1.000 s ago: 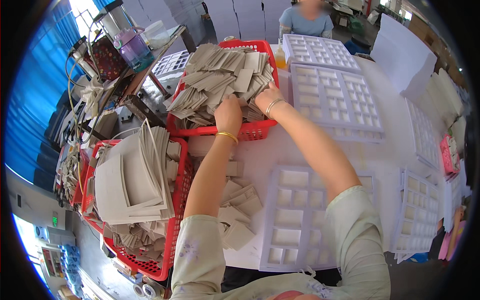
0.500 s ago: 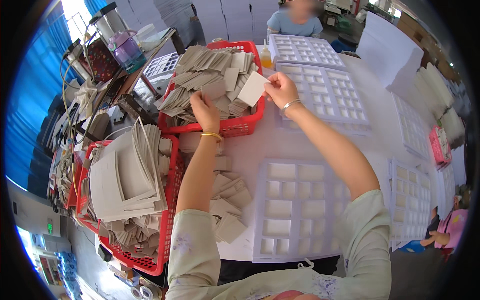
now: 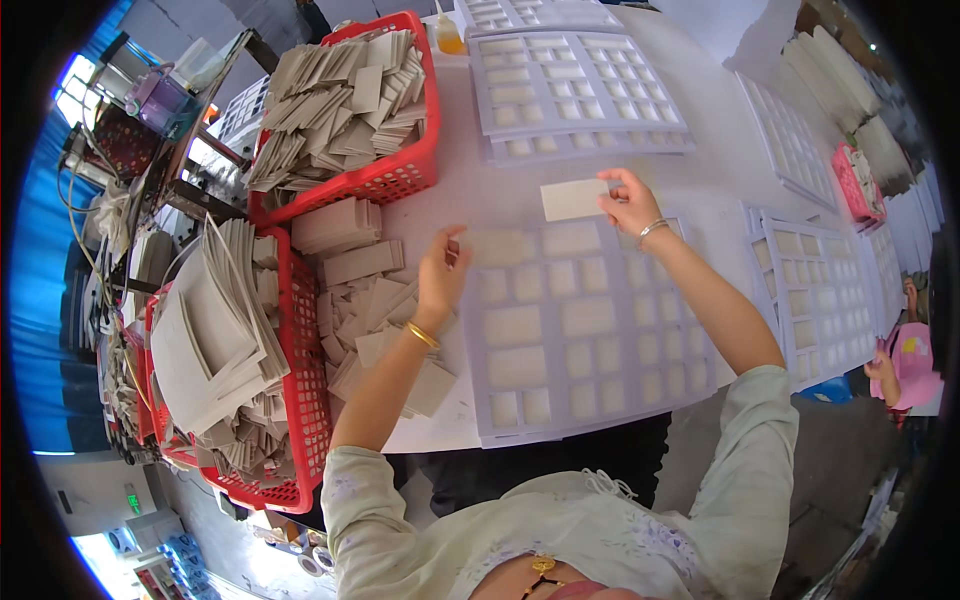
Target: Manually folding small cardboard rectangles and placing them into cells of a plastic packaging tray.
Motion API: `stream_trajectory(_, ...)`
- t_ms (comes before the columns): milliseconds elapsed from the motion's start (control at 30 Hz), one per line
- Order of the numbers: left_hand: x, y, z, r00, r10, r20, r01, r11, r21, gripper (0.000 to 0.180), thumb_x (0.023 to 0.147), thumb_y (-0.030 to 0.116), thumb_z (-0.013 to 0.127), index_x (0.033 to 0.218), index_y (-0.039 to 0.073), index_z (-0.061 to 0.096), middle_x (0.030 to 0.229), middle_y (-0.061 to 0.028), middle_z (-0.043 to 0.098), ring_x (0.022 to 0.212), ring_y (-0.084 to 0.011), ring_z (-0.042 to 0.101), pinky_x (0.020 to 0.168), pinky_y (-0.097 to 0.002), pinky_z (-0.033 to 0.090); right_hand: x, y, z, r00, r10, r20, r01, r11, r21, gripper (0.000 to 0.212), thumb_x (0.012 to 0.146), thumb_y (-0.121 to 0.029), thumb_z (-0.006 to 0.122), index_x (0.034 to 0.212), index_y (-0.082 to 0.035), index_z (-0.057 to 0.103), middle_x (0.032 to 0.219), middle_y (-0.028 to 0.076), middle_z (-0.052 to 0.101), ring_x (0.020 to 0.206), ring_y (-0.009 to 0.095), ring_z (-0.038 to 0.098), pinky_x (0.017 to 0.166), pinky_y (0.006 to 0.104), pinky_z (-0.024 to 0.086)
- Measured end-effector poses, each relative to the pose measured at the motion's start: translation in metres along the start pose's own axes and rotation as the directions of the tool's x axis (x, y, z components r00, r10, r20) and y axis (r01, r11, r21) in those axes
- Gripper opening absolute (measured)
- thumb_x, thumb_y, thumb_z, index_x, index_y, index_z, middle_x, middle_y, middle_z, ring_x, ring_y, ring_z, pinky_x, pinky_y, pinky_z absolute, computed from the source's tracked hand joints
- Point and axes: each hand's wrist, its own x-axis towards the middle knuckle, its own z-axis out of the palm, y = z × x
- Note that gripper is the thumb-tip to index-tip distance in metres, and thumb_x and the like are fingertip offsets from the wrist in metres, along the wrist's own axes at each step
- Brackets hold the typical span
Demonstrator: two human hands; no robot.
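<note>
My right hand pinches a pale rectangular cardboard piece by its right end, just above the far edge of a white compartmented tray. The tray lies on the table before me, divided into rectangular and square cells of several sizes. By its far left corner hovers my left hand, fingers partly curled and apart, with nothing visible in them. Left of that hand, loose grey cardboard pieces lie scattered, with neat stacks of longer strips behind them.
A red basket heaped with cardboard pieces stands at the far left. Nearer, another red basket holds large sheets and offcuts. More compartmented trays are stacked at the back, others at the right. A bottle of amber liquid stands behind.
Both hands have moved back from the far red basket toward the near tray. My right hand still has a cardboard piece; my left hand has left the basket's pile. The view has shifted too.
</note>
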Motion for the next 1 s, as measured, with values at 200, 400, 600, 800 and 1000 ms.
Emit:
stream_trajectory(200, -0.006, -0.001, 0.012, 0.975, -0.218, 0.041, 0.217, 0.976, 0.025, 0.03, 0.082, 0.003, 0.061, 0.111, 0.004, 0.055, 0.07, -0.0037, 0.055, 0.058, -0.0114, 0.055, 0.054, -0.0271, 0.046, -0.006, 0.056, -0.002, 1.0, 0.006, -0.006, -0.006, 0.998, -0.067, 0.03, 0.079, -0.008, 0.067, 0.108, -0.009, 0.057, 0.067, -0.001, 0.057, 0.06, 0.006, 0.049, 0.056, 0.0235, 0.04)
stream_trajectory(400, 0.009, -0.001, 0.015, 0.976, -0.199, 0.088, 0.182, 0.969, 0.164, 0.028, 0.08, 0.005, 0.063, 0.106, 0.002, 0.055, 0.07, -0.0062, 0.056, 0.056, -0.0161, 0.057, 0.054, -0.0303, 0.047, 0.0, 0.069, 0.012, 0.999, -0.015, 0.03, 0.019, 0.989, -0.147, 0.03, 0.077, -0.008, 0.068, 0.105, -0.008, 0.059, 0.068, 0.001, 0.062, 0.062, 0.008, 0.052, 0.057, 0.0253, 0.043)
stream_trajectory(600, 0.02, -0.013, 0.021, 0.988, -0.062, 0.143, 0.006, 0.932, 0.363, 0.029, 0.074, 0.009, 0.067, 0.101, 0.002, 0.057, 0.075, -0.0106, 0.057, 0.069, -0.0252, 0.059, 0.063, -0.0353, 0.049, 0.008, 0.087, 0.024, 0.996, -0.071, 0.054, 0.082, 0.968, -0.236, 0.033, 0.072, -0.012, 0.071, 0.103, -0.008, 0.06, 0.07, 0.004, 0.062, 0.063, 0.013, 0.057, 0.06, 0.0288, 0.047)
stream_trajectory(800, 0.011, 0.015, 0.028, 0.994, 0.042, 0.105, -0.094, 0.827, 0.554, 0.031, 0.072, 0.012, 0.07, 0.101, 0.006, 0.06, 0.088, -0.0119, 0.056, 0.084, -0.0306, 0.058, 0.072, -0.0396, 0.049, 0.0, 0.082, 0.027, 0.977, -0.214, 0.015, 0.2, 0.885, -0.42, 0.033, 0.069, -0.012, 0.071, 0.1, -0.009, 0.061, 0.075, 0.006, 0.059, 0.07, 0.02, 0.059, 0.068, 0.0334, 0.049)
stream_trajectory(1000, 0.0, 0.013, 0.032, 0.973, 0.127, 0.194, -0.225, 0.723, 0.653, 0.017, 0.076, 0.011, 0.065, 0.093, 0.01, 0.063, 0.09, -0.0081, 0.06, 0.085, -0.0289, 0.058, 0.07, -0.041, 0.049, -0.007, 0.076, 0.025, 0.952, -0.284, 0.109, 0.296, 0.782, -0.549, 0.018, 0.073, -0.011, 0.065, 0.091, -0.011, 0.064, 0.081, 0.006, 0.06, 0.079, 0.026, 0.06, 0.071, 0.0376, 0.05)
